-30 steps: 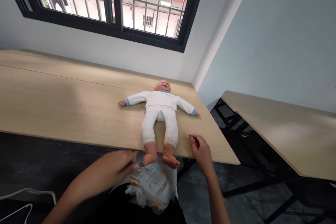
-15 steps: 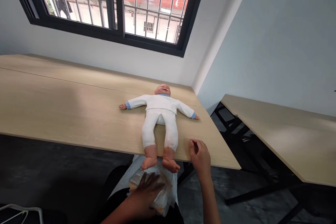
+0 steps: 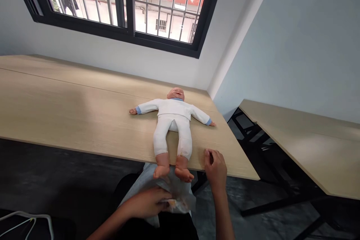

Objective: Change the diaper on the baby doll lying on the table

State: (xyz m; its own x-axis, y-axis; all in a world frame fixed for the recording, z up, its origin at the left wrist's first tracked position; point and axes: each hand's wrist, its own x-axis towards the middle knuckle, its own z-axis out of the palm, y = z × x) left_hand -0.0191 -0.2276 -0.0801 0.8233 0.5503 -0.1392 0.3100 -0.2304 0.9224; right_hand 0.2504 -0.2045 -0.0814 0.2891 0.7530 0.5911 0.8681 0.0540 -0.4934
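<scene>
A crumpled, see-through plastic bag sits over the person's lap, just below the near edge of the table; blur hides most of what is inside it. The left hand grips it, fingers bent around the gathered plastic. Just above the bag are the feet of a baby doll, which stick out past the table edge. The doll lies on its back, arms spread wide, head toward the wall, in a white top with blue collar and cuffs and white trousers. Beside its lower leg, the right hand is at the table's near edge, loosely curled, a gap showing between thumb and fingers. The pale wooden table runs off to the left and ends near a corner of the wall. Farther right, apart from it, is a second table with black legs. Above is a dark-framed window with metal bars.
</scene>
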